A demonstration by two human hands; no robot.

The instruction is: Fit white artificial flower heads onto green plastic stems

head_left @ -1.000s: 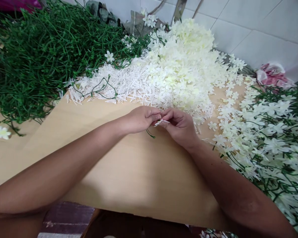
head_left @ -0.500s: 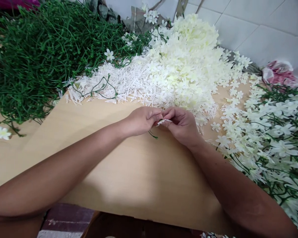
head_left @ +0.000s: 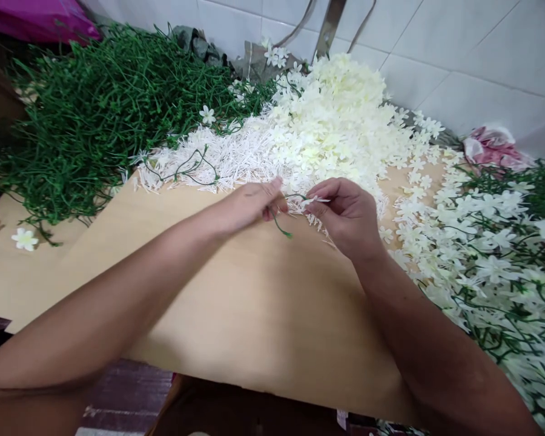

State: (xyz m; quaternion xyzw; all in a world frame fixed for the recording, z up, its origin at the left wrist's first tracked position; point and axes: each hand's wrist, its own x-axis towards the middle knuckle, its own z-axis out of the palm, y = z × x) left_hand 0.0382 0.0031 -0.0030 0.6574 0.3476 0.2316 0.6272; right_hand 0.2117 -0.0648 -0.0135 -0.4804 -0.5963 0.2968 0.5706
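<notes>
My left hand point(head_left: 258, 204) is closed around a thin green plastic stem point(head_left: 281, 227), whose lower end curls down below the fingers. A branch of that stem reaches right to a white artificial flower point(head_left: 315, 201), pinched between the thumb and fingers of my right hand point(head_left: 345, 212). Both hands hover over the near edge of a heap of white stamen pieces point(head_left: 236, 154). Just behind my right hand rises a pile of loose cream-white petals point(head_left: 340, 115).
A tan board point(head_left: 236, 315) lies under my arms. Green stems point(head_left: 118, 109) are heaped at the left, and flowers joined to stems point(head_left: 499, 260) crowd the right. One loose flower point(head_left: 25, 239) lies at far left. A tiled wall point(head_left: 472, 60) stands behind, near a pink-and-white bag point(head_left: 497, 148).
My hands have drawn apart, so the green stem between them shows now. The right hand has moved slightly right and up with the flower. The whole view has shifted a little.
</notes>
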